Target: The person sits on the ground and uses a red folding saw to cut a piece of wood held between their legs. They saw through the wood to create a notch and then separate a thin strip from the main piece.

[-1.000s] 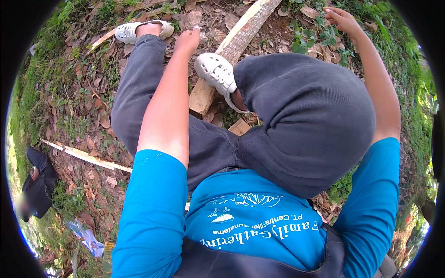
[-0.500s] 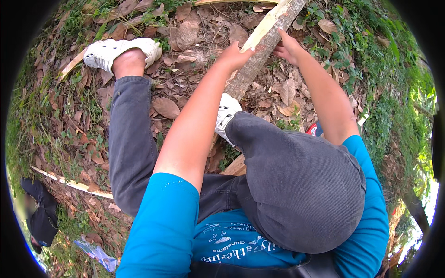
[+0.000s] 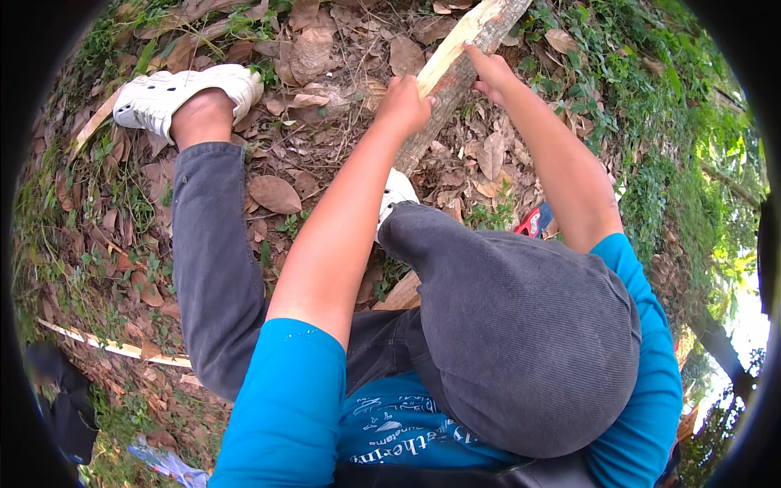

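Log (image 3: 457, 80) lies slantwise on leaf litter (image 3: 275, 193), running down toward the near white clog (image 3: 396, 198). Left hand (image 3: 405, 106) grasps its left edge, thumb on bark. Right hand (image 3: 493, 75) is at the right side, fingers half bent; can't tell if that grip is loaded or just touching. Hands oppose, probably to stop roll. Clog may be bracing the lower part; contact hidden. Bark rough, grey-brown; stripped face pale, smooth-looking. Pale wood piece (image 3: 401, 294) partly hidden by ribbed grey trouser leg (image 3: 521, 342).
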Demonstrator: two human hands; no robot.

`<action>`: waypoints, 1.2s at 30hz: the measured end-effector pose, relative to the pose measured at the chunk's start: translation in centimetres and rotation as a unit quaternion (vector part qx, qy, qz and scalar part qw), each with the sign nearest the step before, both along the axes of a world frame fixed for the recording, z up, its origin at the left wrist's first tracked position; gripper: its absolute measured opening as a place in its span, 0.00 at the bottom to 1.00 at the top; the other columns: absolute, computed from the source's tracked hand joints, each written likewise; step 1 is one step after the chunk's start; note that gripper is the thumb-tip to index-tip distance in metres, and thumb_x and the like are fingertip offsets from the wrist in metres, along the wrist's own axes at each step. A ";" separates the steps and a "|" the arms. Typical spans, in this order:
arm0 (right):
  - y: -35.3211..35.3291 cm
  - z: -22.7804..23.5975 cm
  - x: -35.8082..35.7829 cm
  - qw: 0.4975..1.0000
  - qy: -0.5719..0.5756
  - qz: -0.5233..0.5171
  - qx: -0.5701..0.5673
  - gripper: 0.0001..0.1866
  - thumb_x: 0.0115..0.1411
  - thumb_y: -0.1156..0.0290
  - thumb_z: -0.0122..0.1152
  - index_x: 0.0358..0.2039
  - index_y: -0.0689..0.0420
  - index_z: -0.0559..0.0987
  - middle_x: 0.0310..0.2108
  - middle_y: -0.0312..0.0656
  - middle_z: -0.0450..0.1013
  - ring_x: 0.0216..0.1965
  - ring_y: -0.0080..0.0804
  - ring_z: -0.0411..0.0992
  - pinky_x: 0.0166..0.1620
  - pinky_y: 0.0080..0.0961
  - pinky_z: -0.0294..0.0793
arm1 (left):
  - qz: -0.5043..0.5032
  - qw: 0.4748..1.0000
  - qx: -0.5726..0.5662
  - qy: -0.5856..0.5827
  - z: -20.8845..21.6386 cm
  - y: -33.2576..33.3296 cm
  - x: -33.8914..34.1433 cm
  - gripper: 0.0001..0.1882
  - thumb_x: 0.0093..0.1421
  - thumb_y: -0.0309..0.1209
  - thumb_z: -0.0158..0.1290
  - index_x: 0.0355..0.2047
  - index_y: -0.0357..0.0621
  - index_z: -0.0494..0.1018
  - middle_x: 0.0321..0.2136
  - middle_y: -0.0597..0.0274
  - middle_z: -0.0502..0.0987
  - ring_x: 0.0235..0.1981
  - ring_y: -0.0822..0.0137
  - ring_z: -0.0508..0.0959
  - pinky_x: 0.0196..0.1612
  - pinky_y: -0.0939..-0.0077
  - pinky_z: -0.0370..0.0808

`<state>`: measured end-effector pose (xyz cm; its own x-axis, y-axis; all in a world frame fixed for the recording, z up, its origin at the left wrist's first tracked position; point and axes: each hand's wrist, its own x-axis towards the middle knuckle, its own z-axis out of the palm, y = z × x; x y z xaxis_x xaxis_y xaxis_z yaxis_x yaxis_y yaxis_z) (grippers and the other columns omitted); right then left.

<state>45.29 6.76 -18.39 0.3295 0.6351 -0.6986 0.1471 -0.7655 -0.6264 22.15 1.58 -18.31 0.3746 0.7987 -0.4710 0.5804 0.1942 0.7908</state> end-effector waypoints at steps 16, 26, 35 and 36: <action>1.5 0.7 -0.3 0.990 0.109 -0.086 -0.011 0.34 0.71 0.46 0.56 0.66 0.57 0.67 0.62 0.43 0.72 0.59 0.36 0.73 0.61 0.42 0.71 | -0.027 0.999 -0.011 0.041 -0.7 4.9 4.4 0.39 0.60 0.46 0.65 0.61 0.32 0.61 0.56 0.40 0.77 0.58 0.47 0.78 0.58 0.55 0.76; 3.3 -1.5 1.5 0.997 -0.020 -0.066 -0.024 0.35 0.66 0.45 0.65 0.63 0.56 0.71 0.56 0.38 0.76 0.55 0.31 0.74 0.55 0.35 0.71 | -0.036 0.999 -0.007 0.030 0.3 4.4 4.4 0.37 0.61 0.42 0.65 0.59 0.30 0.61 0.54 0.36 0.77 0.55 0.44 0.79 0.56 0.54 0.77; 0.7 4.4 -1.8 0.996 -0.074 -0.016 0.042 0.45 0.60 0.37 0.68 0.54 0.73 0.72 0.34 0.40 0.71 0.29 0.24 0.67 0.29 0.29 0.68 | -0.008 1.000 0.027 0.014 1.3 3.5 3.9 0.36 0.61 0.41 0.65 0.58 0.31 0.62 0.48 0.33 0.79 0.51 0.40 0.81 0.53 0.52 0.77; 0.9 4.7 -2.4 0.996 -0.060 -0.018 0.062 0.45 0.60 0.37 0.68 0.53 0.73 0.72 0.34 0.40 0.71 0.28 0.23 0.67 0.29 0.28 0.68 | 0.003 0.999 0.031 0.017 0.7 3.7 3.8 0.36 0.61 0.41 0.65 0.58 0.31 0.62 0.48 0.33 0.79 0.51 0.40 0.81 0.53 0.52 0.77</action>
